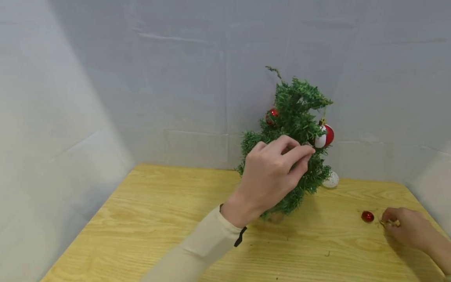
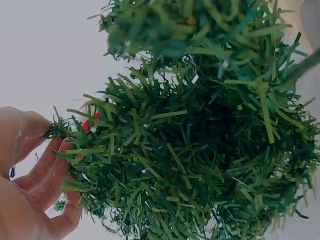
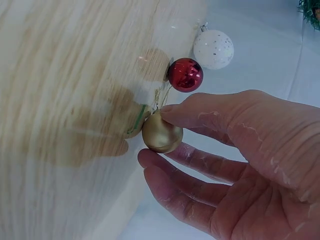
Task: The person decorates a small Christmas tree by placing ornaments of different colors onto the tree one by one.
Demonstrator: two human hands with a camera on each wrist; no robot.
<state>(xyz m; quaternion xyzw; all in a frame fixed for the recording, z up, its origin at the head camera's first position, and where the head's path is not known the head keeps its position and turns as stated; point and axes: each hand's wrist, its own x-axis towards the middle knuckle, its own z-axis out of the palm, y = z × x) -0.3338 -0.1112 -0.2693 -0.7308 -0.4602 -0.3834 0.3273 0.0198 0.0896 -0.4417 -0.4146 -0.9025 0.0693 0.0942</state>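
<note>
A small artificial Christmas tree [image 1: 296, 113] stands on the table, with my left hand [image 1: 269, 172] in front of it. In the left wrist view, my thumb and fingers [image 2: 47, 172] pinch the tip of a green branch [image 2: 65, 129]. At the right, low over the tabletop, my right hand [image 1: 408, 227] holds a gold bauble [image 3: 162, 134] between thumb and fingertips near its hanging cord. Close beside it lies a shiny red bauble [image 3: 185, 75]. A white speckled bauble [image 3: 214, 49] is farther back, partly behind the tree in the head view.
A red and white bauble [image 1: 324, 136] hangs on the tree's right side, and a red bauble [image 1: 272, 116] on its upper left. The wooden table [image 1: 169, 219] carries small loose bits. Pale cloth [image 1: 183, 86] hangs behind the table.
</note>
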